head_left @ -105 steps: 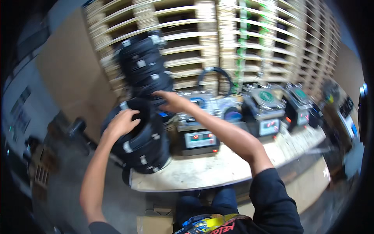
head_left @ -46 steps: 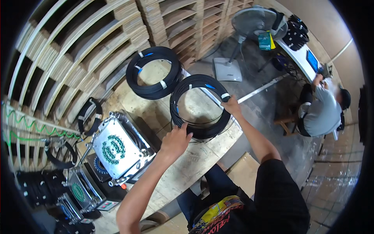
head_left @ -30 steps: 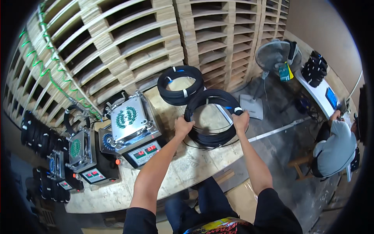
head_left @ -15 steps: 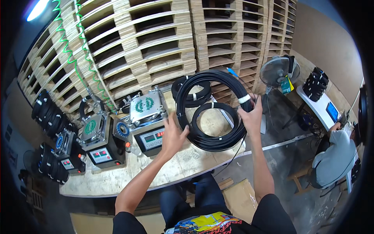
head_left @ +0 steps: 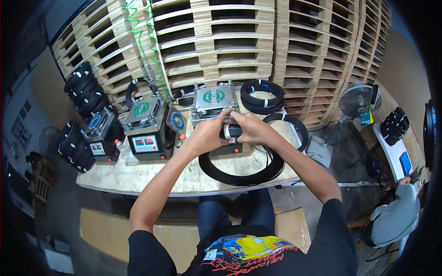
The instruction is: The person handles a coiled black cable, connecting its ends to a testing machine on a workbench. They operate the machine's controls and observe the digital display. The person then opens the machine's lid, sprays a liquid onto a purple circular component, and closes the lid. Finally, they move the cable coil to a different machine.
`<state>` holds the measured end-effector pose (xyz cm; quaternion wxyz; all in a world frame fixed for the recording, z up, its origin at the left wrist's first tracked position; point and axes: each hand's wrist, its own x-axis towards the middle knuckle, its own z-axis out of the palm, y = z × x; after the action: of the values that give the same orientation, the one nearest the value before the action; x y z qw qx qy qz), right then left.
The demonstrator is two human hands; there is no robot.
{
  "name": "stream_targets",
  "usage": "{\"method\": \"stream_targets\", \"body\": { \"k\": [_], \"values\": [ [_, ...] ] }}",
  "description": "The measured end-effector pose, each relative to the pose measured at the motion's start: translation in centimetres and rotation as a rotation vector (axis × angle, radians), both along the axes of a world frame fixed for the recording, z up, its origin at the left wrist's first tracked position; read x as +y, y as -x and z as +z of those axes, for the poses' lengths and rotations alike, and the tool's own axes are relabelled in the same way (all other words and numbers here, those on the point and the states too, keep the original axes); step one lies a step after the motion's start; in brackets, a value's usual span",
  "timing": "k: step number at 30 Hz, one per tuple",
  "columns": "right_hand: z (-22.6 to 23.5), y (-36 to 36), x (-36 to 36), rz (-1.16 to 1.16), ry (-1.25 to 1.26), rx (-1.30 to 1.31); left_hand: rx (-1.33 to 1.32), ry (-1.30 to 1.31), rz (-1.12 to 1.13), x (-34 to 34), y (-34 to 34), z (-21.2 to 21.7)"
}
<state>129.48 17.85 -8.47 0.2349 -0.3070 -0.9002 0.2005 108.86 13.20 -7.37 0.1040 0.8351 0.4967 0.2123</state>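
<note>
A large coil of black cable [head_left: 239, 178] lies tilted at the front of the wooden table, just before a polishing-type machine [head_left: 214, 97] with a square metal top and green discs. My left hand [head_left: 208, 133] is closed around the far side of the coil. Close beside it, my right hand [head_left: 251, 129] grips the same bundle, with a short stretch of cable strands showing between the two hands. The thumbs and fingertips nearly meet above the cable. Both hands hide most of the machine's front panel.
Two similar machines [head_left: 146, 122] [head_left: 99, 131] stand to the left. More black coils [head_left: 262, 97] sit at the back right of the table [head_left: 138, 177], and others are stacked at far left. Wooden pallets [head_left: 212, 41] rise behind. A fan [head_left: 357, 101] and a seated person [head_left: 393, 216] are at right.
The coil has moved left and toward me, from over the smaller coil to the front of the machine. My hands, formerly apart on its two sides, have come together. The view has turned left.
</note>
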Motion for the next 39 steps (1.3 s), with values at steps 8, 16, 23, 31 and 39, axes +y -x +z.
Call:
{"method": "stream_targets", "body": {
  "k": [8, 16, 23, 31, 39],
  "values": [
    [-5.3, 4.1, -0.1, 0.073, 0.047, -0.022, -0.293, -0.114, 0.080, -1.5, 6.0, -10.4],
    [-6.0, -0.7, 0.8, 0.097, 0.257, -0.042, -0.396, -0.186, 0.151, -2.5, 8.5, -11.9],
    [-8.0, -2.7, 0.5, 0.088, 0.253, 0.035, -0.403, -0.032, 0.104, -3.7, 9.6, -9.9],
    [-5.5, -1.7, 0.6, 0.092, 0.330, -0.124, -0.271, 0.170, 0.142, -3.2, 11.2, -6.9],
    [-7.2, -3.6, 2.1, 0.187, 0.498, 0.096, -0.743, 0.501, 0.086, -3.0, 12.4, -10.7]
  ]
}}
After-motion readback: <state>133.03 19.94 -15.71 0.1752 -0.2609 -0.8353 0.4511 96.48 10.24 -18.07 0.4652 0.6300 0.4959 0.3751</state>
